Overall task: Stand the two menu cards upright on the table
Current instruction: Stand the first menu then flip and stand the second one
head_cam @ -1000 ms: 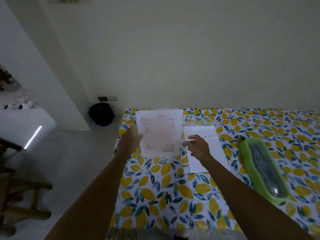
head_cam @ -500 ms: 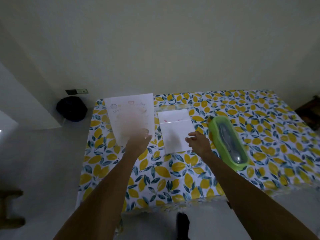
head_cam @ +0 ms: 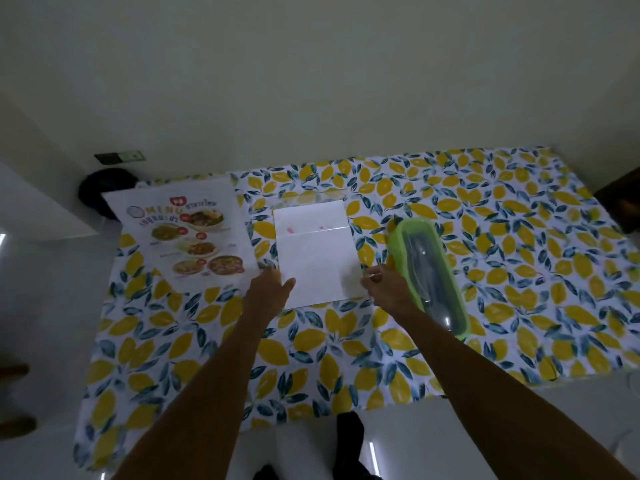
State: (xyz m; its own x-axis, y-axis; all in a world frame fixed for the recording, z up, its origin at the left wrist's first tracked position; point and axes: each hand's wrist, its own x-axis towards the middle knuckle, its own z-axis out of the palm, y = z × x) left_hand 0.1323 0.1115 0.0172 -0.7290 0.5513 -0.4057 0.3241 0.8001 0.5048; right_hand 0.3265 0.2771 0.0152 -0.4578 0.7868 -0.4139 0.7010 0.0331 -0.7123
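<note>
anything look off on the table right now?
Printed menu card lies askew at the table's far-left corner, its edge overhanging. White card lies flat, blank side up. Neither stands yet.

Glossy printed menu card [head_cam: 194, 237], prob. plastic green container [head_cam: 429, 271], patterned tablecloth [head_cam: 519, 237]

Printed menu card [head_cam: 194, 237] left of (perhaps blank) card [head_cam: 317, 258].
</note>
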